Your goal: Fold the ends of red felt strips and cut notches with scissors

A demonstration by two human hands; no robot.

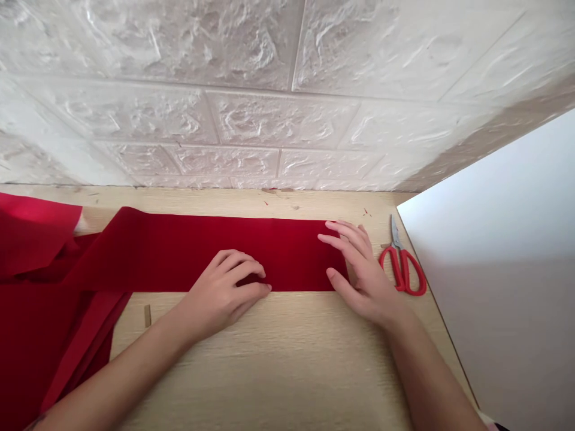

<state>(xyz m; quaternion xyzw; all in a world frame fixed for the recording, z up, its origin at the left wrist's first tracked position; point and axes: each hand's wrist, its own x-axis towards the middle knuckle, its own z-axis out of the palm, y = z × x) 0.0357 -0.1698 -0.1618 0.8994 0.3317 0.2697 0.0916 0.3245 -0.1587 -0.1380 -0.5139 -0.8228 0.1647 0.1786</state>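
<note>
A long strip of dark red cloth lies flat across the wooden table, its right end squared off. My left hand rests palm down on the strip's lower edge near its middle, fingers loosely bent and apart. At the right end of the strip is my right hand, fingers spread, with the thumb and fingertips over the cloth's edge. Neither hand grips the cloth. To the left, the strip runs into a larger heap of red cloth with folded layers.
Scissors with red handles lie right of my right hand, blades pointing to the wall. A white textured brick-pattern wall backs the table. A white panel borders the right side. One small brown piece lies below the strip.
</note>
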